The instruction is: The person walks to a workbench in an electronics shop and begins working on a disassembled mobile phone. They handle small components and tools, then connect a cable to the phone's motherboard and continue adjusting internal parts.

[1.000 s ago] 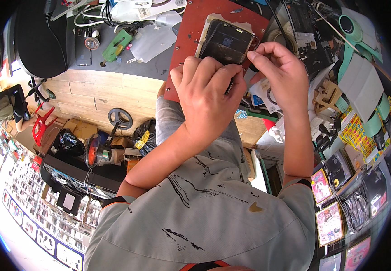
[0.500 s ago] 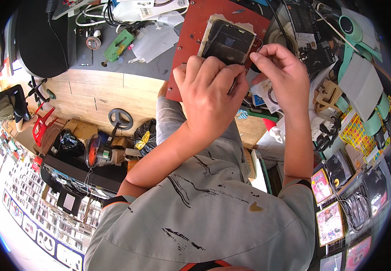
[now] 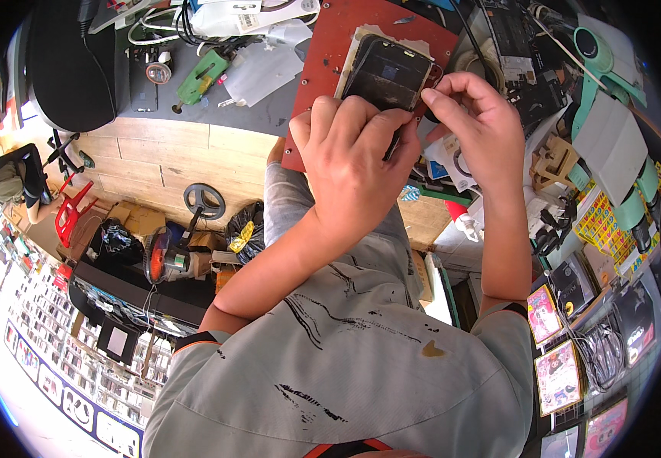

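A phone with a dark, worn face lies on a pale pad on a red work board. My left hand is curled over its near edge, thumb and fingers drawn together. Something dark shows beneath the thumb, too covered to name. At the phone's right edge, my right hand holds thumb and forefinger pinched close together. Whatever sits between those fingertips is too small to make out. The near end of the phone is hidden behind my left hand.
On the grey bench left of the board lie a green tool, a small round lamp, clear plastic bags and white cables. Dark electronic parts and a green stand crowd the right side. A red chair stands farther left.
My left hand has shifted very slightly at the phone's near edge. My right hand keeps its pinch at the right edge.
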Tool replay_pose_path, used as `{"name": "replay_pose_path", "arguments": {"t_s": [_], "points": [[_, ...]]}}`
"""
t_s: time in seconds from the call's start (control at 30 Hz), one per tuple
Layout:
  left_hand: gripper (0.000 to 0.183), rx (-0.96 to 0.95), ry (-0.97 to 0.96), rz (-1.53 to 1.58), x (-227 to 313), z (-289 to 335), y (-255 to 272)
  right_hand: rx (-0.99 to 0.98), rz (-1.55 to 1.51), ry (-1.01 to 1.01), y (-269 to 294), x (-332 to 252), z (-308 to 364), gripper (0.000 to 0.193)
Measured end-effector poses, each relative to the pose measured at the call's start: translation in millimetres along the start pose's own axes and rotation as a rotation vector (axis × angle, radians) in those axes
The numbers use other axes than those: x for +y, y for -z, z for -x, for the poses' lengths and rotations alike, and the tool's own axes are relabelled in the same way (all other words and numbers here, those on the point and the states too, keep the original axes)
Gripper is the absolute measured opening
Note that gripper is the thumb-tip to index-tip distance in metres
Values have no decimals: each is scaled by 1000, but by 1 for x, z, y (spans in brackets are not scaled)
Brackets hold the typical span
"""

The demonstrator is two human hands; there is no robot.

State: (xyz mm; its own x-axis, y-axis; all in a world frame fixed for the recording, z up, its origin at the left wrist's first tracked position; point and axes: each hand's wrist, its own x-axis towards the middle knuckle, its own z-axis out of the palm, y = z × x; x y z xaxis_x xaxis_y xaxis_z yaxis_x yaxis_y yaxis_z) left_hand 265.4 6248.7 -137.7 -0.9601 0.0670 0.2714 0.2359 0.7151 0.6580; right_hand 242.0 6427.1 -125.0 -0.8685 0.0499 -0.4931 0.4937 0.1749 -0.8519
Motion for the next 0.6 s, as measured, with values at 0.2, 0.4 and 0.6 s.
{"name": "replay_pose_path", "arguments": {"t_s": [0.2,0.4,0.6], "points": [[24,-9,4,-9,1,-1,1,-12,-19,11,1,-1,1,18],[23,-2,9,-1,3,-1,-1,-20,-10,19,2,-1,1,18],[23,24,-7,11,1,0,-4,-14,36,23,3,-4,2,16]]}}
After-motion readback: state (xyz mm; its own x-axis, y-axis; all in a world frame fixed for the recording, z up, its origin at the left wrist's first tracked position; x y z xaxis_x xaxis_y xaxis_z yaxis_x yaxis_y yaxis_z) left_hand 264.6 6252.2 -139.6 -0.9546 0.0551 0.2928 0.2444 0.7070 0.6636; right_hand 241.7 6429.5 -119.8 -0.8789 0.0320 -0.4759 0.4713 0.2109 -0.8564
